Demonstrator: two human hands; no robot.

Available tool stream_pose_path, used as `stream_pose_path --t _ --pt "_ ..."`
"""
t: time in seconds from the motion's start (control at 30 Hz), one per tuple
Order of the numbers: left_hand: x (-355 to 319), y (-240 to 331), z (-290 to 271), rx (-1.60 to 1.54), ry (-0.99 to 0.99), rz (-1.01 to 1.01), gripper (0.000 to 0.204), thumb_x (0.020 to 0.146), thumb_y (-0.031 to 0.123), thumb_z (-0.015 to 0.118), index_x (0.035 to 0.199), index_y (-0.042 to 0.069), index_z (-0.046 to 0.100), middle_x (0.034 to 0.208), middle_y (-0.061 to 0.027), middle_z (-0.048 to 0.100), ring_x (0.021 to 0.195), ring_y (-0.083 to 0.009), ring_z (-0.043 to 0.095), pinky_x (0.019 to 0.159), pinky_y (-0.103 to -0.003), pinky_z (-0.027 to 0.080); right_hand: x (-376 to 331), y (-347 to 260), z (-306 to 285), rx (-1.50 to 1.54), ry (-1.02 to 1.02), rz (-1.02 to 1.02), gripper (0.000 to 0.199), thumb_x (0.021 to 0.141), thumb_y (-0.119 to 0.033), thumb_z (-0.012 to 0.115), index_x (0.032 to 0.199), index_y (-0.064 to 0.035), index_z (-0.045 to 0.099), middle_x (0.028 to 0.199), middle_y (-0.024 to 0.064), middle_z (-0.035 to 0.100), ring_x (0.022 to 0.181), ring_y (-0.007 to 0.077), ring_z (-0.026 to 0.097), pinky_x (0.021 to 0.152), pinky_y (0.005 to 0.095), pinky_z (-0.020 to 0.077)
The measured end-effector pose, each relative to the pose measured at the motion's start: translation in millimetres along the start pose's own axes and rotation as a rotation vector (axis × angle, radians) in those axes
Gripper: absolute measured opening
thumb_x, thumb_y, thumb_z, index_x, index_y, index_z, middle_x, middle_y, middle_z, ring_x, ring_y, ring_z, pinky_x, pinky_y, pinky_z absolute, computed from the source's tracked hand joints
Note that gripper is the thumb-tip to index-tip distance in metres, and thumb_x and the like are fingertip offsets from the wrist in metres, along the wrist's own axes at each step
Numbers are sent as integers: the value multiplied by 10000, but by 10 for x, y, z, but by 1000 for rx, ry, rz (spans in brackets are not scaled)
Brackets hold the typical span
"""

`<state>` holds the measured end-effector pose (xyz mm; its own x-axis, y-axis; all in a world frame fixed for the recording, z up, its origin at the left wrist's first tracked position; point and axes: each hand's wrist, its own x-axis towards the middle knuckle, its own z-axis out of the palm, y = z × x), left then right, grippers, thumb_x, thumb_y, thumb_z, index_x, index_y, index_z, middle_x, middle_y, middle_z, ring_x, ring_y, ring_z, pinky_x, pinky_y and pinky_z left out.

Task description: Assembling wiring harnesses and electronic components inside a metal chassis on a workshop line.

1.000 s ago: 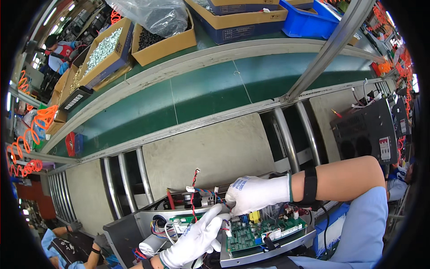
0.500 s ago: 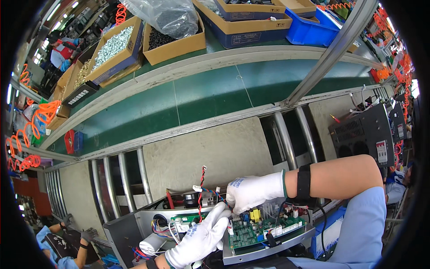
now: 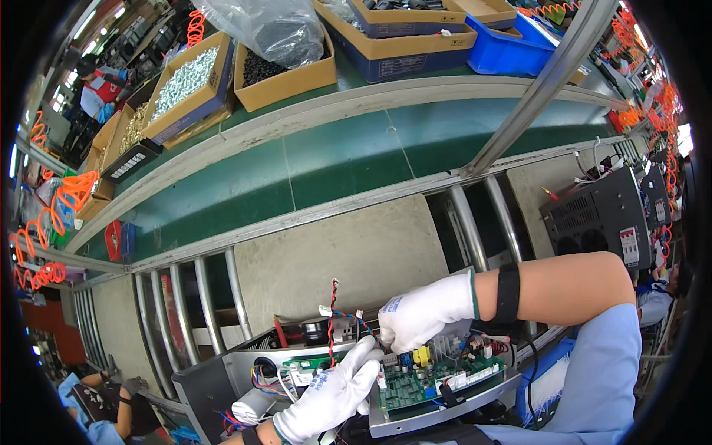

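Observation:
An open metal chassis (image 3: 445,419) lies in front of me, with a green circuit board (image 3: 415,386) full of components on its right side. My left hand (image 3: 330,393), in a white glove, reaches over the board's left edge with its fingers pressed together. From the right comes my gloved right hand (image 3: 426,317), fingers curled down at the board's far left corner. A twisted blue and red cable (image 3: 356,317) runs to where the fingertips of both hands meet. Whatever they pinch there is hidden. Red and black twisted wires (image 3: 332,315) with a white plug stand up beside it.
A white cylinder (image 3: 252,408) and coloured wires sit at the chassis's left. Metal rollers (image 3: 208,304) flank a pale board (image 3: 341,248) beyond. A black-cased unit (image 3: 601,215) stands right. Overhead, a shelf carries boxes of screws (image 3: 185,81) and a blue bin (image 3: 508,48).
My right hand has shifted very slightly to the right at the board's corner. My left hand stays almost in place. The whole view has tilted a little.

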<state>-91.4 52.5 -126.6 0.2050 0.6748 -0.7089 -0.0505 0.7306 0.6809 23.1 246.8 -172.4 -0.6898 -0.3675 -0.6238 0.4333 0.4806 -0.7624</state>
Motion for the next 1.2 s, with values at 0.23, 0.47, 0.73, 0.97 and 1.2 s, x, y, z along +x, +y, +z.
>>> stream_pose_path --t 0.23,0.47,0.73,0.97,1.2 --pt "-6 -12 -23 74 -49 12 665 1032 481 362 1506 35 230 1071 -69 581 604 -81 542 549 -224 465 82 29 24 -86 -89 -199 175 648 -79 552 763 14 645 639 190 588 619 323 579 604 450 422" --pt "-56 -50 3 114 -20 13 613 1028 444 391 1456 15 299 919 -88 614 579 -141 611 583 -279 504 101 59 19 -120 -94 -188 197 705 -94 580 831 33 662 706 171 635 649 290 588 611 437 434" --pt "-511 -88 179 253 38 -54 639 996 522 379 1373 7 409 799 -115 642 586 -186 642 615 -329 508 113 -264 -158 152 169 136 429 892 -353 614 1090 23 665 870 54 657 758 175 554 708 371 473" --pt "-817 -856 481 597 113 166 505 922 319 478 1307 -8 477 964 -180 647 830 -301 660 744 -407 529 -39 -867 -114 -531 19 290 230 744 -264 683 748 -34 695 663 149 642 632 287 604 616 424 452" --pt "-877 -1010 524 841 293 422 592 978 369 408 1337 -103 390 1003 -271 662 854 -388 676 739 -490 519 359 -1604 353 -734 27 216 192 745 -256 705 845 -94 736 769 122 700 750 285 686 665 390 508"
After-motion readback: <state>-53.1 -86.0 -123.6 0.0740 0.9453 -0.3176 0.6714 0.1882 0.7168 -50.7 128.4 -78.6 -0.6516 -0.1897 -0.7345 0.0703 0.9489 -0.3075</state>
